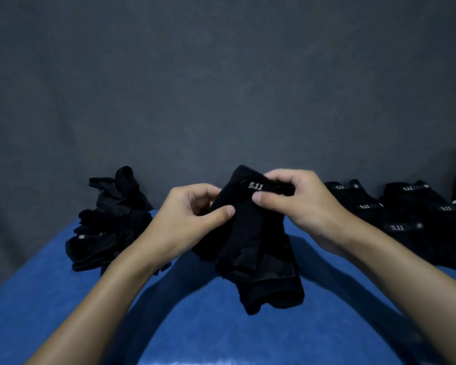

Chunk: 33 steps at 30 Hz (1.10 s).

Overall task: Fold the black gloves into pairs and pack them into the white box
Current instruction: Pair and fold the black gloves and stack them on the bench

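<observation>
At table centre, between both hands: black glove bundle (258,254) pinched at its cuff end.
Left hand (192,214) has thumb and curled fingers gripping the bundle's 9 o'clock edge, and right hand (295,204) pinches the labelled cuff at 12–1 o'clock. Bundle's long axis runs 12 to 6, its lower end seemingly resting on the blue table (221,325). Unfolded pile (108,227) lies at 9 o'clock. Folded pairs (395,222) are at 3 o'clock, nearer the right hand, so set-down likely goes that way. White box not made out.

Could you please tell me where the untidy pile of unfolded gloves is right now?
In the head view, the untidy pile lies at the blue table's far left edge, just left of the left hand gripping a glove bundle.
</observation>
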Each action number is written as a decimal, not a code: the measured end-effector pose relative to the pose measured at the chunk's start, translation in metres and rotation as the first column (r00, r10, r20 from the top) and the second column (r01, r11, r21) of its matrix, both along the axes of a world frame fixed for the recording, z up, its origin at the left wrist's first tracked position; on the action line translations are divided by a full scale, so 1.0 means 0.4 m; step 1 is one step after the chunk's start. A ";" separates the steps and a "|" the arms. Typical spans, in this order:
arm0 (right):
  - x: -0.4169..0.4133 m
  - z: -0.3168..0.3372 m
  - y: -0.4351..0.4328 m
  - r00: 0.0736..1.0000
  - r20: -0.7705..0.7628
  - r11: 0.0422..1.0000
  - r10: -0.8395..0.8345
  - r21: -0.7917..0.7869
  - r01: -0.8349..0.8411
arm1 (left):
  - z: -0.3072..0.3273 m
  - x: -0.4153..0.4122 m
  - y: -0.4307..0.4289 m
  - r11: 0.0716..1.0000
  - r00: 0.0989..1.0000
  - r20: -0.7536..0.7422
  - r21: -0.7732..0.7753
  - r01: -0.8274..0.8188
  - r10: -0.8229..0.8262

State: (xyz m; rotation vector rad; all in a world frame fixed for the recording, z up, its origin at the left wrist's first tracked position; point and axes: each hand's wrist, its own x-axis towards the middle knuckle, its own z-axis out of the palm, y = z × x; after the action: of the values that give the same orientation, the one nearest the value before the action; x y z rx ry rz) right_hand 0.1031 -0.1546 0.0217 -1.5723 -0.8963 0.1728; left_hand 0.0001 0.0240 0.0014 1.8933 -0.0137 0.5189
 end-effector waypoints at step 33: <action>-0.037 -0.008 -0.022 0.945 0.328 0.999 -0.009 -0.034 0.021 | 0.005 -0.015 -0.026 0.993 0.993 0.067 -0.071 -0.097 0.102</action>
State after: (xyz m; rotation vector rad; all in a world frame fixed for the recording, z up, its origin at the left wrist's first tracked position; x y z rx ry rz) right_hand 0.0885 -0.1635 0.0184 -1.6709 -1.1438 -0.0882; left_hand -0.0061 0.0137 0.0033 1.8160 0.0519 0.6464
